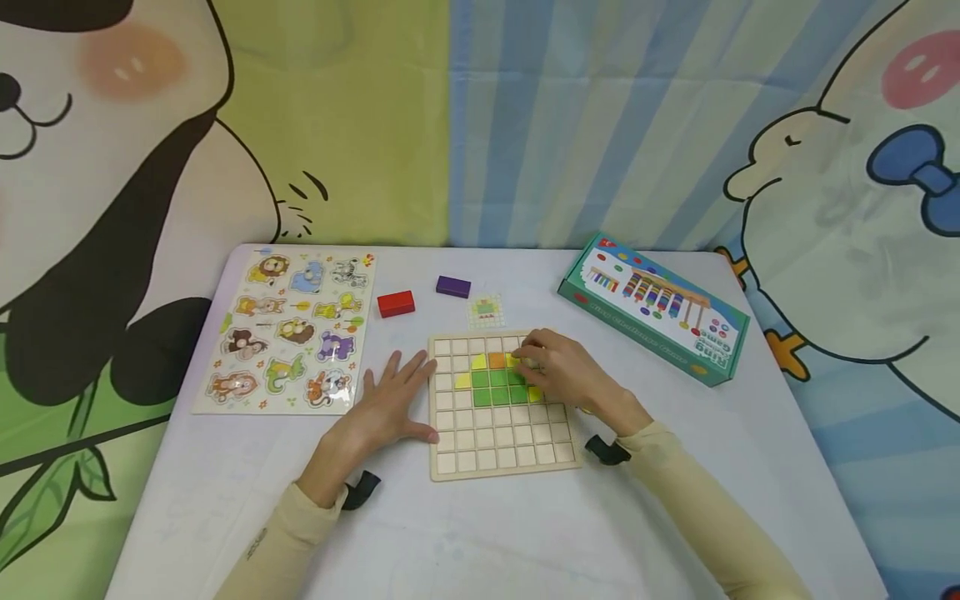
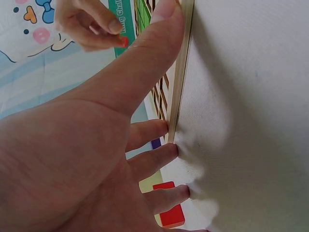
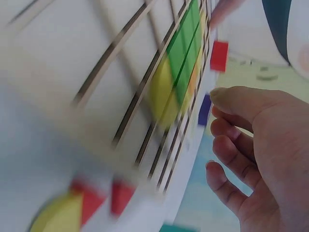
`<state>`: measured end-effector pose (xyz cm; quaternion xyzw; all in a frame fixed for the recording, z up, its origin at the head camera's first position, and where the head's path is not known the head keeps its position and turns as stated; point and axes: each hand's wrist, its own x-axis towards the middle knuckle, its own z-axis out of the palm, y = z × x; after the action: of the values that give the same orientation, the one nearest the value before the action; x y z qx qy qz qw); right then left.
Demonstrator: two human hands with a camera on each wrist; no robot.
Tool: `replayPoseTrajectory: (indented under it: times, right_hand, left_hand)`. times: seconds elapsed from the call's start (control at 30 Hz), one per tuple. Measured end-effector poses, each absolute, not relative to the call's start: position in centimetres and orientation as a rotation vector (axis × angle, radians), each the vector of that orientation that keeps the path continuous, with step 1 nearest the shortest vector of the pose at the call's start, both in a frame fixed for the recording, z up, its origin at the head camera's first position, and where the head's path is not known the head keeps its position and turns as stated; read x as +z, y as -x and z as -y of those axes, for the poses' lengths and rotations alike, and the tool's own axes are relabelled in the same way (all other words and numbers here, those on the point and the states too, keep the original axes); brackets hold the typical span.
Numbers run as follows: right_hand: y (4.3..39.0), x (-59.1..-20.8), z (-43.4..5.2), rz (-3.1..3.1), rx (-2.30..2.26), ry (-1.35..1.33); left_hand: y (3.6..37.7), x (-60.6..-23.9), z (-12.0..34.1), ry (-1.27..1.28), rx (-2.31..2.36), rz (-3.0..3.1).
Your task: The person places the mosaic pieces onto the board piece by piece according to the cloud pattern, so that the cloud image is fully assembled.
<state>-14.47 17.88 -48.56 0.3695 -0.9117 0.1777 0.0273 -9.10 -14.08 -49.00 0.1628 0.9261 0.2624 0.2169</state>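
Observation:
A wooden grid board [image 1: 433,417] lies on the white table, with green tiles [image 1: 498,385], yellow tiles and one orange tile set in its upper middle. My left hand [image 1: 390,400] rests flat on the table, fingers spread, and its thumb [image 2: 145,63] lies along the board's left rim [image 2: 181,72]. My right hand [image 1: 527,358] hovers over the board's upper right cells with curled fingers. Its fingertips [image 2: 113,26] are beside a small red spot; whether they pinch a tile is unclear. In the right wrist view the right hand's fingers [image 3: 227,150] curl loosely near the green tiles [image 3: 186,48].
A red block [image 1: 395,303], a purple block [image 1: 453,286] and a small pattern card [image 1: 486,310] lie beyond the board. An animal peg puzzle [image 1: 288,333] sits at the left. A teal game box [image 1: 652,308] lies at the right. Cartoon cloth hangs behind.

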Motion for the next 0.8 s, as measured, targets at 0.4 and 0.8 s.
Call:
replayPoseTrajectory:
  times: [0.4,0.8]
  right_hand:
    - [12.1,-48.8,-25.6,2.906,0.512,-0.909]
    - [8.8,-49.8,-28.5,2.983,0.465,-0.863]
  left_hand:
    - [9.1,-49.1,14.2,-0.456,0.743,-2.568]
    - [9.1,-49.1,14.2,-0.476,0.724,-2.584]
